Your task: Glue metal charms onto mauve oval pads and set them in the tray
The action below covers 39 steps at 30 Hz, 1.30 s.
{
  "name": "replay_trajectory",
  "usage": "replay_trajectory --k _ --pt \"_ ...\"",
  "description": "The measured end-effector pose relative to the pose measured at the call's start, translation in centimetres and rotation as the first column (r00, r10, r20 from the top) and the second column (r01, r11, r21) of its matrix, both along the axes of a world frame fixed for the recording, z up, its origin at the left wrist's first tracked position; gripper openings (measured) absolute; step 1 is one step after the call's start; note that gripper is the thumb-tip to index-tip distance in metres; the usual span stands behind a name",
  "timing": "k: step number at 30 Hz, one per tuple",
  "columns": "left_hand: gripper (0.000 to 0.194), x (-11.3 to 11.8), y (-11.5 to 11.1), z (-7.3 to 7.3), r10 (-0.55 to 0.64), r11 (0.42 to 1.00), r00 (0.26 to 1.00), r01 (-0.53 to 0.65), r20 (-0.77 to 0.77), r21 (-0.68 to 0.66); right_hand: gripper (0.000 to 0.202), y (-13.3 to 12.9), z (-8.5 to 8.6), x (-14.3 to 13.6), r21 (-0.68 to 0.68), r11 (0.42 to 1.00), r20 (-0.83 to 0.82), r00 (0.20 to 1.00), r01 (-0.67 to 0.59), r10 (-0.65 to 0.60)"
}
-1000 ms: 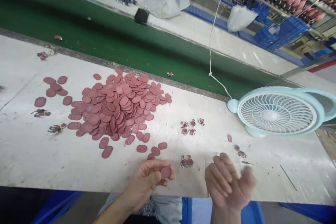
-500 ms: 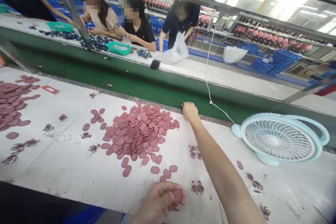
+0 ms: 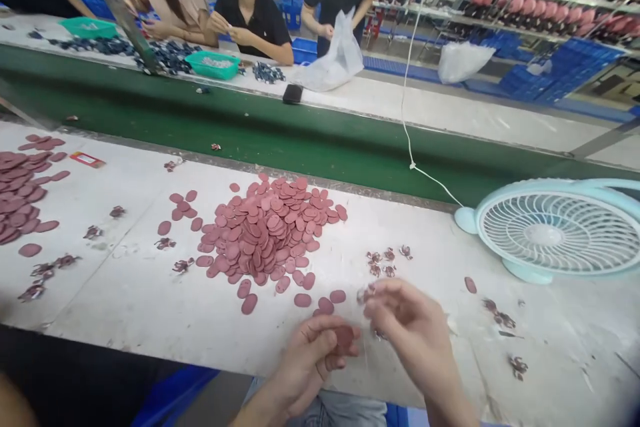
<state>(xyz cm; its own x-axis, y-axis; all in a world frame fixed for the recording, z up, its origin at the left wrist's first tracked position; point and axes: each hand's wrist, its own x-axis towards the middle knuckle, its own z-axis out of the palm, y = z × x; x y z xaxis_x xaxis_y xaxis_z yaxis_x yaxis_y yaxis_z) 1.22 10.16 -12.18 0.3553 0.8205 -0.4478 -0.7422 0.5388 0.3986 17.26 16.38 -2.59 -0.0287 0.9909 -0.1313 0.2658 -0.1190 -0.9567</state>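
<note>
Close to the table's front edge, my left hand (image 3: 313,353) pinches a dark pink oval piece (image 3: 344,339) between thumb and fingers. Just right of it, my right hand (image 3: 415,323) has its thumb and forefinger at a small brown and silvery piece (image 3: 366,293), low over the table. Several similar small pieces (image 3: 383,261) lie beyond that hand. A large heap of pink oval pieces (image 3: 265,233) is spread to the left, with a few loose ovals (image 3: 326,305) near my left hand.
A light blue fan (image 3: 545,235) stands at the right, its white cord running upward. Another oval heap (image 3: 17,193) is at the far left. Behind lies a green belt (image 3: 200,140); across it, people work beside green baskets (image 3: 213,65) and a plastic bag (image 3: 340,60).
My right hand has come back from the green belt's edge to beside my left hand, now with a small piece at its fingertips. My left hand still holds the oval. The view has tilted down.
</note>
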Motion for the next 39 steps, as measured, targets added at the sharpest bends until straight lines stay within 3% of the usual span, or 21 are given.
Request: replay_trajectory --k 3,6,13,21,28,39 --pt "0.025 0.3 0.0 0.5 0.031 0.999 0.999 -0.032 -0.019 -0.039 0.022 -5.3 -1.3 0.0 -0.170 0.984 -0.154 0.985 0.045 -0.072" --pt "0.024 0.8 -0.4 0.8 0.017 0.999 0.998 -0.018 -0.055 -0.029 0.022 -7.0 -1.7 -0.4 -0.215 0.967 -0.162 0.972 0.136 -0.172" --pt "0.024 1.7 -1.3 1.1 -0.002 0.999 0.990 0.007 -0.141 0.037 0.026 -7.4 -1.7 -0.1 -0.232 0.959 -0.132 0.971 0.164 -0.198" --pt "0.015 2.3 -0.9 1.5 0.030 0.991 0.968 0.004 -0.248 0.134 0.025 -7.6 -2.7 0.9 -0.279 0.957 -0.239 0.960 0.076 -0.146" --pt "0.007 2.3 -1.6 1.5 -0.011 0.986 0.944 0.064 -0.329 0.151 0.022 -8.1 -3.6 2.3 -0.280 0.960 -0.312 0.944 0.014 -0.104" --pt "0.004 2.5 -1.9 1.6 0.007 0.989 0.945 0.041 -0.327 0.140 0.021 -8.3 -4.2 2.5 -0.309 0.951 -0.371 0.918 0.024 -0.143"
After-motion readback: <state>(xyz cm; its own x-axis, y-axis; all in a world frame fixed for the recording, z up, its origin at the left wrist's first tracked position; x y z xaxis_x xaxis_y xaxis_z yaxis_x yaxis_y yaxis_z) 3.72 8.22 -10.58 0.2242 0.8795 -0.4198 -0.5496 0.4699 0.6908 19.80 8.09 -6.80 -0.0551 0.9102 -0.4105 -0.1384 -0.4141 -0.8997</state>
